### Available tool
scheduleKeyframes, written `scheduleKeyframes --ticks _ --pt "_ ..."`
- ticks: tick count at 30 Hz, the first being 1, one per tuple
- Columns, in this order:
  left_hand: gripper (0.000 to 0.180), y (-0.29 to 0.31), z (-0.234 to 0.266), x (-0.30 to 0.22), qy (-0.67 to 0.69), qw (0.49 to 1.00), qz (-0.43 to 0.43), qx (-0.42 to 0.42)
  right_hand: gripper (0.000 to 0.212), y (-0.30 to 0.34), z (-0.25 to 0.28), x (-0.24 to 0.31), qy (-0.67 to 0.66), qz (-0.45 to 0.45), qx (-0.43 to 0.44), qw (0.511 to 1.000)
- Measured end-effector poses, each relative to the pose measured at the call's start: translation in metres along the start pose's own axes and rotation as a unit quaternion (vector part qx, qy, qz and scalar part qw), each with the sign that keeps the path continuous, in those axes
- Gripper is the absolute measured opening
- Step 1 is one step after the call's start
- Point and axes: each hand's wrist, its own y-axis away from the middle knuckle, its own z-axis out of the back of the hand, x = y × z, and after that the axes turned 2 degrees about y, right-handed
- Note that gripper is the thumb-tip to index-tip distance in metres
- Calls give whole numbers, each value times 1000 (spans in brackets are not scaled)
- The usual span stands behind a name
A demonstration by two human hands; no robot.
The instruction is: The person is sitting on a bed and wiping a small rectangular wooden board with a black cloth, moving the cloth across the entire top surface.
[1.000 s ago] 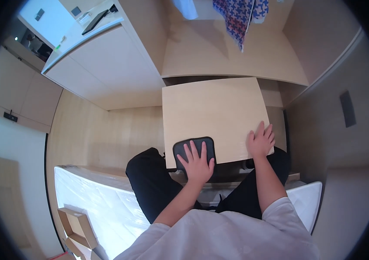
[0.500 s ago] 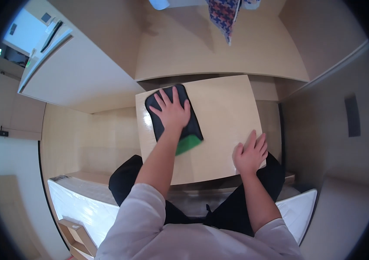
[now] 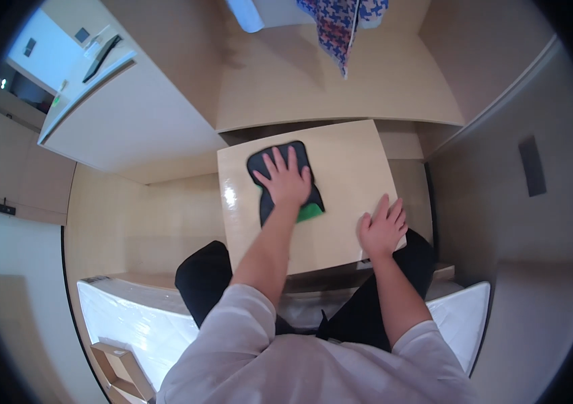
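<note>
The left hand (image 3: 288,180) is pressing flat, fingers spread, on a dark cloth (image 3: 280,176) with a green corner, lying on the far left of the counter (image 3: 347,168), while the right hand (image 3: 382,230) is resting open near the front right edge; the cloth is looking soft, light and limp, likely best handled under a flat palm.
</note>
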Motion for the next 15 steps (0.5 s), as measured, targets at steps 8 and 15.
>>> scheduleKeyframes --ticks 8,15 --pt "80 199 3 -22 66 997 -48 -4 77 -2 -3 2 -21 -9 12 1000" --pt "80 254 28 10 123 980 -135 83 71 58 17 33 -61 230 -45 970"
